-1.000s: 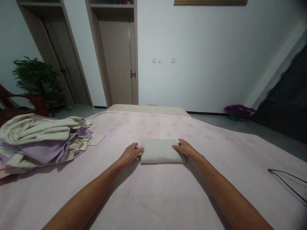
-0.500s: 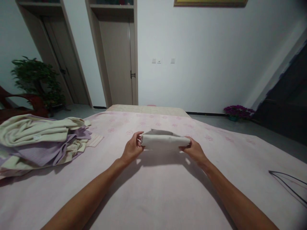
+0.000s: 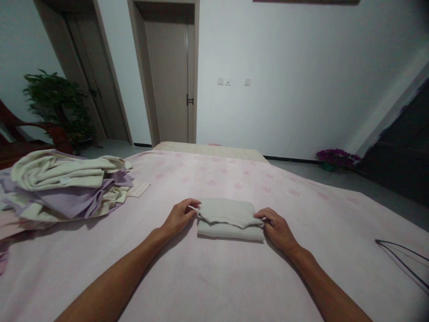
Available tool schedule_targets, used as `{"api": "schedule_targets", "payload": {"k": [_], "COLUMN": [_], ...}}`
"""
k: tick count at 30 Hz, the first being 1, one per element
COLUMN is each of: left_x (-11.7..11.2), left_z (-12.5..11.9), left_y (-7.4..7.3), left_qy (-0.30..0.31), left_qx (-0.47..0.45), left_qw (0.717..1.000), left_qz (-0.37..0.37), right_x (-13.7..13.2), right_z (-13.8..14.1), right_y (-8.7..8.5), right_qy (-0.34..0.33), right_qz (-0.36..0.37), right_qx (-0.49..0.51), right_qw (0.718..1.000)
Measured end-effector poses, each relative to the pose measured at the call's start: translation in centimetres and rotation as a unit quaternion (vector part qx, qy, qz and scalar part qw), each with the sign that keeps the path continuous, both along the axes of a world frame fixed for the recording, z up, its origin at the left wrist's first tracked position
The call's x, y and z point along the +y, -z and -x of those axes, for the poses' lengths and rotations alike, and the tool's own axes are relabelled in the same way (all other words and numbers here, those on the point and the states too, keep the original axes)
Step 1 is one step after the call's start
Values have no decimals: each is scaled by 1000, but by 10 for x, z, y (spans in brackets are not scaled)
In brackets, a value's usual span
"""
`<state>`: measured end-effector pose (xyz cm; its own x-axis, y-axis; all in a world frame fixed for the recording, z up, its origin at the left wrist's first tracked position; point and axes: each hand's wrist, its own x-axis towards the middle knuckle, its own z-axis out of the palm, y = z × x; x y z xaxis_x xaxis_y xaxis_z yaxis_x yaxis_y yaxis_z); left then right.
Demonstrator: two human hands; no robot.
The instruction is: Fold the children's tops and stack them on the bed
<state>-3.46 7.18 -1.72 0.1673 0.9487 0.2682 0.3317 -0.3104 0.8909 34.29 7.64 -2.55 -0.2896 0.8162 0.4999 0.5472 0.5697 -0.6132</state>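
Note:
A pale grey ribbed piece of knit clothing [image 3: 228, 212], folded into a small rectangle, rests on the pink-white flowered sheet [image 3: 217, 277]. Its top layer lies over the lower one with a slanting, uneven near edge. At the left side my left hand [image 3: 181, 214] pinches the edge of that top layer between thumb and fingers. My right hand [image 3: 276, 226] grips the right corner of the same layer, the thumb partly hidden beneath. What kind of garment it is cannot be told from its folded shape.
To the left lies a heap of cream and lilac clothes [image 3: 63, 183], with a striped cloth piece [image 3: 139, 188] beside it. A black cable [image 3: 395, 255] crosses the sheet at the right. Beyond are a wooden chair [image 3: 50, 134], a leafy plant [image 3: 60, 103] and purple flowers [image 3: 337, 157].
The folded clothing has come down from above the sheet and lies flat, its ribbed top turned up. Both hands have lowered with it and moved nearer. The view has tilted downward.

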Motion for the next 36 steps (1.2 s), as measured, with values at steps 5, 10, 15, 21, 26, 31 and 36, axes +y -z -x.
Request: {"api": "schedule_targets", "payload": {"k": [5, 10, 15, 21, 26, 31, 36], "left_x": [-3, 1, 2, 3, -2, -4, -3], "left_z": [9, 11, 7, -7, -19, -8, 9], "left_y": [-10, -15, -19, -13, -2, -15, -39], "left_qy": [74, 120, 148, 71, 27, 82, 189], "left_qx": [62, 139, 171, 154, 171, 207, 207], "left_qw": [991, 972, 960, 967, 968, 966, 954], "left_qz": [-93, -145, -165, -192, -181, -133, -107], "right_x": [-3, -4, -7, -10, -13, -20, -25], "right_z": [1, 1, -2, 3, 10, 8, 4], "right_y": [0, -3, -9, -18, -15, -22, -40], "right_qy": [14, -10, -52, -26, 16, -18, -80], "right_qz": [23, 25, 22, 9, -33, -36, -31], "right_qx": [10, 15, 2, -31, -74, -150, -185], "right_qw": [1000, 1000, 998, 999, 997, 988, 979]}}
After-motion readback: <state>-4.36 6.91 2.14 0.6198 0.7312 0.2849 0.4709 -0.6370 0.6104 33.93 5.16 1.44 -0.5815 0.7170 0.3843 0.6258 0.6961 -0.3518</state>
